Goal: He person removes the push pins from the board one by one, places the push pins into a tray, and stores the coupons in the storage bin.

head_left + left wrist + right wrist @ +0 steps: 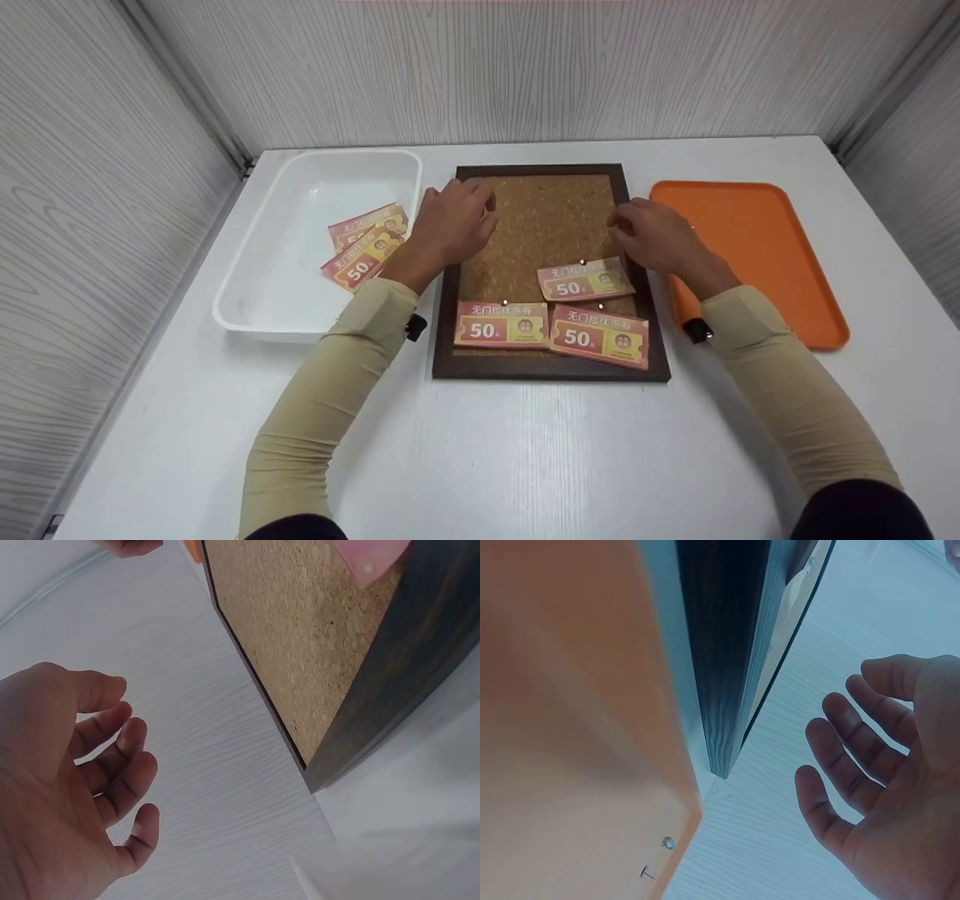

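A cork board in a dark wooden frame lies on the table. Three red-and-yellow coupons are fixed to its lower part: one at lower left, one at lower right and one above that. A small tack head shows at the top edge of each. Over the board's left side hovers my left hand, fingers loosely bent and nothing between them. My right hand is above the board's right edge, also bare, with relaxed fingers spread in the right wrist view.
On the left stands a white tray with two overlapping coupons inside. An orange tray is at the right; two metal thumbtacks lie in it. Wood-grain panels close off the back and sides.
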Demonstrator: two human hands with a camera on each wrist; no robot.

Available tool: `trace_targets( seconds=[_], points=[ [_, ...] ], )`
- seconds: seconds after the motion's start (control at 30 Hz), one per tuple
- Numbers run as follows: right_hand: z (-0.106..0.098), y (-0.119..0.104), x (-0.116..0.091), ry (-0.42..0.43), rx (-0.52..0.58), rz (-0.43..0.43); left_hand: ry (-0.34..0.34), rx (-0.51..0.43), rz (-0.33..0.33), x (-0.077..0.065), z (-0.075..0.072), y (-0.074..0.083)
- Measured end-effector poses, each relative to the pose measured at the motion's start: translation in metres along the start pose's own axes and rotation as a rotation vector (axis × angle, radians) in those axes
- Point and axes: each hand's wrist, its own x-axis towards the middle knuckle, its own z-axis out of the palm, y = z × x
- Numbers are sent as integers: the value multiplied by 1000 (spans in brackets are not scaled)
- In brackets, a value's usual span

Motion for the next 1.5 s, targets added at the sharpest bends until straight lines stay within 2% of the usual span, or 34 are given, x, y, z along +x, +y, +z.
trace_targets(
  seconds=[0.3, 0.57, 0.8, 0.93, 1.17, 1.27, 1.37, 1.5],
  points=[
    [1, -3, -1, -32, -33, -43, -55, 46, 23, 0, 10, 15],
    [3, -6, -2, -73, -63, -68, -128, 23, 42, 1, 19, 24],
    [5, -9, -1, -124, -46, -74, -185, 26, 48, 1, 29, 32],
    [9, -12, -2, -148, -48, -75, -231, 14, 60, -1, 34, 37],
    [19, -15, -1, -184, -79, -106, -331, 65, 117, 2, 45, 45],
    [21, -16, 0, -203, -89, -95, -359, 55, 131, 3, 50, 48],
    [23, -17, 0, -212, -91, -76, -383, 28, 120, 3, 53, 50],
    [26, -16, -2, -205, -112, -96, -399, -6, 91, 4, 58, 53]
  ],
)
